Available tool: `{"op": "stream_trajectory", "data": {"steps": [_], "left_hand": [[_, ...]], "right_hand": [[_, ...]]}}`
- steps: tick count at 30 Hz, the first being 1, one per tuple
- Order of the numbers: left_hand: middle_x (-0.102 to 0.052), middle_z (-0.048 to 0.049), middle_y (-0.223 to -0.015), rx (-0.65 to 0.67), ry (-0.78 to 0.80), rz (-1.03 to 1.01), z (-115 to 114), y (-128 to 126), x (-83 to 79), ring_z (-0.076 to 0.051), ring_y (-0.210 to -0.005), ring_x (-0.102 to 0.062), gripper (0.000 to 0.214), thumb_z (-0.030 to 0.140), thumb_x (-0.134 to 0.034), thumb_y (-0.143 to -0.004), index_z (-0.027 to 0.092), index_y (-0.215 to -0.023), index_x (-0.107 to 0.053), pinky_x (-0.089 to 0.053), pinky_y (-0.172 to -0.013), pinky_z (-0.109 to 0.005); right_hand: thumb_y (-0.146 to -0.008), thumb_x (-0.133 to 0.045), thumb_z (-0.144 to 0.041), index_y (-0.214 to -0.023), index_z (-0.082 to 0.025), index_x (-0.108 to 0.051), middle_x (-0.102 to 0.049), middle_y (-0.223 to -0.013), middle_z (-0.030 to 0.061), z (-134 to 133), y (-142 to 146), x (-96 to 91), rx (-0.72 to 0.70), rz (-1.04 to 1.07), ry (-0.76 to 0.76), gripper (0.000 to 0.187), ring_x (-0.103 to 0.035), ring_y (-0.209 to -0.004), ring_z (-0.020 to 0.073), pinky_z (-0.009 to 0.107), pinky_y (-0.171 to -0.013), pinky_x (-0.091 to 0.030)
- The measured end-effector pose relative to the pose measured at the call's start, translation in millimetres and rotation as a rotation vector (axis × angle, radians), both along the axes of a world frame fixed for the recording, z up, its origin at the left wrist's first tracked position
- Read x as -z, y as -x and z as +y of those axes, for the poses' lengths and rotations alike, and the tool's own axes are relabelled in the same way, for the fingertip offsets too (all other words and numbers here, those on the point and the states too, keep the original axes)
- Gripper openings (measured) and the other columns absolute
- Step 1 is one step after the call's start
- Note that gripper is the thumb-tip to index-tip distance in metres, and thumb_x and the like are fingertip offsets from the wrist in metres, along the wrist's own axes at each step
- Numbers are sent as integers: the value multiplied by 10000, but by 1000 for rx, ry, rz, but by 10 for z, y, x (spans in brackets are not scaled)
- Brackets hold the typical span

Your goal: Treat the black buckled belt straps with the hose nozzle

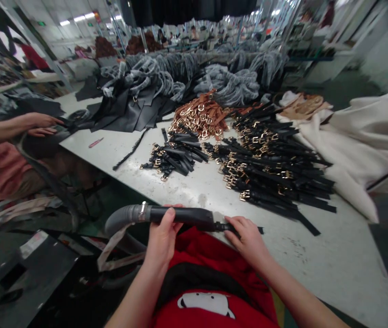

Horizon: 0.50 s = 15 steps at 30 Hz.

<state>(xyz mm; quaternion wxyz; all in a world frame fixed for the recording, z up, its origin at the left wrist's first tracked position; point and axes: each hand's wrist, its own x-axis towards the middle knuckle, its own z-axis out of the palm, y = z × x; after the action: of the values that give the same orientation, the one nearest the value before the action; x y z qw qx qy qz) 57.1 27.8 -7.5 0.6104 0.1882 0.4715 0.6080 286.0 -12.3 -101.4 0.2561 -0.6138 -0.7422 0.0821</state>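
Note:
My left hand grips a black tube nozzle, thumb on top. A metal clamp joins the nozzle to a grey ribbed hose on the left. With its fingers closed, my right hand holds a short black strap right at the nozzle's mouth. The strap's far end sticks out past my fingers, while the fingers hide its middle. Beyond my hands, a small pile of black buckled straps lies on the table, with a larger pile of black buckled straps to its right.
Brown buckled straps are heaped mid-table. Behind them lie black sheets and wrapped grey coils. Cream cloth covers the right side. A co-worker's hand is at the left, above a dark machine box.

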Motion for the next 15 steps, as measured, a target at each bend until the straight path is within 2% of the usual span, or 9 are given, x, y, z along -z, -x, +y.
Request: {"op": "stream_trajectory", "data": {"steps": [2, 5, 9, 12, 15], "left_hand": [[-728, -44, -839, -60, 9, 17, 51, 160, -8, -199, -827, -679, 346, 320, -800, -611, 187, -865, -606, -516, -813, -371], [-734, -34, -834, -130, 32, 7, 70, 356, 7, -204, -849, -682, 359, 311, -809, -599, 197, -875, -608, -528, -810, -364], [-739, -36, -833, -127, 54, -17, 39, 453, 13, -211, -854, -688, 368, 301, -824, -583, 193, -867, -616, -547, -798, -359], [-744, -47, -847, -126, 69, -29, 38, 516, -11, -227, -864, -694, 376, 312, -828, -581, 194, -874, -623, -558, -792, -370], [-745, -60, -862, -153, 94, -32, 44, 591, -51, -239, -873, -696, 402, 318, -842, -550, 186, -868, -634, -565, -774, -363]], "right_hand": [[-876, -515, -289, -1083, -210, -626, -650, -1015, 94, 8, -72, -56, 4, -49, 6, 248, -583, -927, 228, 370, -794, -433], [-843, -564, -277, -903, -207, -630, -650, -903, 66, 49, -139, -178, 21, -120, 127, 114, -584, -858, 219, 353, -761, -427], [-852, -531, -231, -824, -205, -622, -638, -823, 44, 167, -201, -320, -88, -115, 282, 99, -585, -802, 193, 304, -706, -442], [-895, -450, -258, -909, -221, -661, -639, -838, 47, 384, -409, -418, -79, -77, 227, 214, -603, -806, 185, 302, -709, -466], [-903, -420, -333, -960, -211, -679, -648, -849, 64, 770, -788, -540, 28, -96, 57, 292, -621, -814, 200, 327, -720, -491]]}}
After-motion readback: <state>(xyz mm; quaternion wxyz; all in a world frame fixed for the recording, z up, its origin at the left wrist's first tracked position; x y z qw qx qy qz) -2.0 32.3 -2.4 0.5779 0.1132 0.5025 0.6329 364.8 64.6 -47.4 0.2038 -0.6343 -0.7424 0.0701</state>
